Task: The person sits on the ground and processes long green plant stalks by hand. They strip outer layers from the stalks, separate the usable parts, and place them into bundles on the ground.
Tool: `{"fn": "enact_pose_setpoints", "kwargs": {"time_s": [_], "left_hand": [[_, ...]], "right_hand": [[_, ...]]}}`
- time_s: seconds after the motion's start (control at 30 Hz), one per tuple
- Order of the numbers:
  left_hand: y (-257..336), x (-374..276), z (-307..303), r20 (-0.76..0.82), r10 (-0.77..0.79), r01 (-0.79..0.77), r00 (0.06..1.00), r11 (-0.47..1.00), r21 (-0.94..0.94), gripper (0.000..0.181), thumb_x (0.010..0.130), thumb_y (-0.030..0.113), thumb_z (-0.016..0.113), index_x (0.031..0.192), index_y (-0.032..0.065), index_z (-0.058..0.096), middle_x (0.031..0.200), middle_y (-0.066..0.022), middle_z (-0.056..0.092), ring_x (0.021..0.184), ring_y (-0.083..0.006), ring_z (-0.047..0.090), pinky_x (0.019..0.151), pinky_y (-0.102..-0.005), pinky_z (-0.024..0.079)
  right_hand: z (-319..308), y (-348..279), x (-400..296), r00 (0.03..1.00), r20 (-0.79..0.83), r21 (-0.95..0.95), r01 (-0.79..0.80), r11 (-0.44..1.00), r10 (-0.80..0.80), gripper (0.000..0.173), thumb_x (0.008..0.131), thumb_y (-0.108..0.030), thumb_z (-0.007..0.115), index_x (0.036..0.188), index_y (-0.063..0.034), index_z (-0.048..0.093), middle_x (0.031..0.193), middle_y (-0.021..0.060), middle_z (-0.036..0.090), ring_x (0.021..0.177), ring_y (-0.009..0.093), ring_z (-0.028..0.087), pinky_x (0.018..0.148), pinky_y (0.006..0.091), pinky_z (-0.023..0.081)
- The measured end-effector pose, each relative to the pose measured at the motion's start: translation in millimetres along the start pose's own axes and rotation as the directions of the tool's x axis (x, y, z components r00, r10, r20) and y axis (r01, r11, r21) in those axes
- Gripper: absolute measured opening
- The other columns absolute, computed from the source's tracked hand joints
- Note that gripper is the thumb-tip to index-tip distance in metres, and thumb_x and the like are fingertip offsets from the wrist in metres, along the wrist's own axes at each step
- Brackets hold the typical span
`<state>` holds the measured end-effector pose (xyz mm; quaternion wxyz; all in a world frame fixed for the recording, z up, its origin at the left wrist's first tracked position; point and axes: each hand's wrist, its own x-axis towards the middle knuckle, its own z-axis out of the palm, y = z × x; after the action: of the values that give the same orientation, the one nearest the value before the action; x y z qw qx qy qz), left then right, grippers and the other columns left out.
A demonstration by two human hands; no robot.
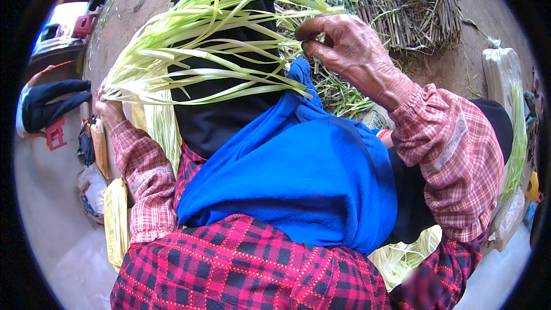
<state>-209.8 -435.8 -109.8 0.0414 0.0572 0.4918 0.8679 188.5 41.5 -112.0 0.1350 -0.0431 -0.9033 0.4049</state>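
Note:
My left hand (109, 105), at the left, is closed around the pale ends of a bundle of long green-white leaves (185, 47). The leaves fan out to the right across my black trouser leg. Near their green tips is my right hand (340, 47), its thumb and forefinger bent towards each other; whether a strand lies between them cannot be told. A blue cloth (292, 172) covers my lap, with one gathered corner just below the right fingertips.
Stacked bundles of dried stalks (400, 4) lie on the ground ahead, with loose green trimmings (344, 94) nearer. More pale leaves (161, 133) lie by my left arm. A yellow printed sack (116, 224) is at the left, plastic-wrapped leaves (512, 116) at the right. Another person (54, 99) is at far left.

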Motion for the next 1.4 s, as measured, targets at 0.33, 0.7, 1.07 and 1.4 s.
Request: {"fn": "enact_pose_setpoints", "kwargs": {"time_s": [0.33, 0.7, 1.07, 1.4], "left_hand": [[0, 0, 0, -0.068, 0.013, -0.010, 0.998, 0.999, 0.046, 0.032, 0.087, 0.032, 0.036, 0.095, 0.0038, 0.050, 0.103, -0.0078, 0.054, 0.102, -0.0209, 0.046, 0.096, -0.0399, 0.030], [4, -18, 30, -0.127, -0.049, 0.044, 0.991, 0.998, -0.043, 0.025, 0.087, 0.029, 0.040, 0.087, 0.0074, 0.052, 0.098, -0.0050, 0.055, 0.098, -0.0185, 0.047, 0.094, -0.0393, 0.031], [28, 10, -2, 0.254, -0.138, 0.198, 0.957, 0.953, -0.229, 0.031, 0.091, 0.023, 0.037, 0.078, -0.0025, 0.050, 0.072, -0.0059, 0.052, 0.076, -0.0175, 0.051, 0.091, -0.0358, 0.036], [1, -52, 110, -0.128, 0.120, -0.118, 0.984, 0.993, 0.026, 0.011, 0.067, -0.003, 0.051, 0.066, 0.0058, 0.044, 0.067, -0.0017, 0.043, 0.066, -0.0138, 0.044, 0.074, -0.0287, 0.040]], "right_hand": [[25, -17, -4, 0.929, -0.005, 0.033, 0.369, 0.929, -0.369, 0.029, 0.067, -0.003, 0.051, 0.094, -0.0085, 0.059, 0.090, 0.0106, 0.062, 0.081, 0.029, 0.060, 0.067, 0.0377, 0.050], [31, -6, -7, 0.932, 0.083, 0.029, 0.353, 0.935, -0.354, 0.012, 0.077, -0.009, 0.048, 0.086, -0.0035, 0.054, 0.079, 0.0156, 0.054, 0.076, 0.034, 0.057, 0.062, 0.0415, 0.048], [35, -6, -10, 0.948, 0.084, 0.126, 0.294, 0.948, -0.305, 0.015, 0.075, -0.010, 0.050, 0.086, -0.0009, 0.049, 0.076, 0.0184, 0.054, 0.074, 0.037, 0.056, 0.063, 0.0436, 0.046], [25, -18, -8, 0.924, 0.269, -0.046, 0.295, 0.954, -0.272, 0.015, 0.078, -0.008, 0.047, 0.092, -0.0037, 0.049, 0.071, 0.0159, 0.057, 0.069, 0.034, 0.058, 0.059, 0.0420, 0.047]]}}
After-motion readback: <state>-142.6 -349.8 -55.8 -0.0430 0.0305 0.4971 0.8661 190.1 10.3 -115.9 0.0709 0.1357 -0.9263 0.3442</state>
